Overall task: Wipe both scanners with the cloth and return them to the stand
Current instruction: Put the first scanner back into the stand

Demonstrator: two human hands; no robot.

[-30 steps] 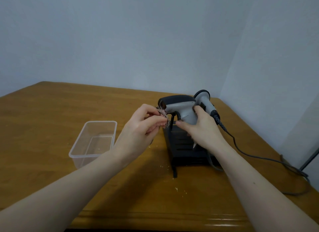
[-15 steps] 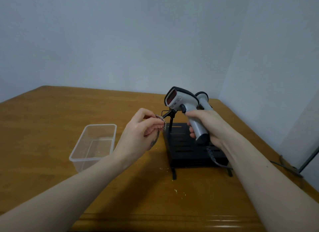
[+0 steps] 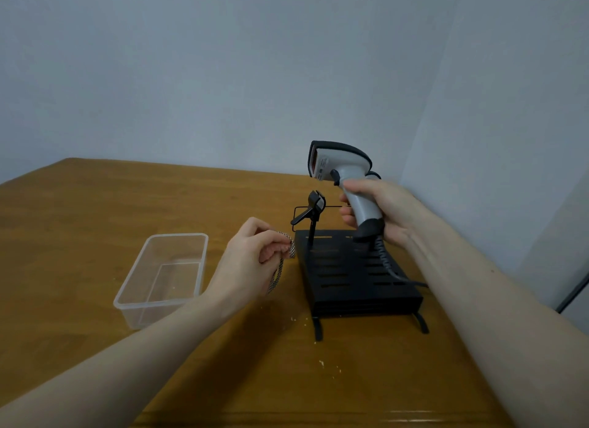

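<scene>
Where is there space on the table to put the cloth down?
Bare wood shows behind the clear tub, toward the wall, and at the near edge of the table between the forearms. It is crowded between the tub and the black stand, where the left hand holds the cloth.

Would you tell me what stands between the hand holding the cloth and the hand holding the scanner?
In the head view, the stand's black holder clip rises between the left hand and right hand.

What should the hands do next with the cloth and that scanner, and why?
Probably bring the cloth in the left hand up to the scanner. The right hand holds it lifted off the stand, and the cloth isn't touching it yet.
</scene>
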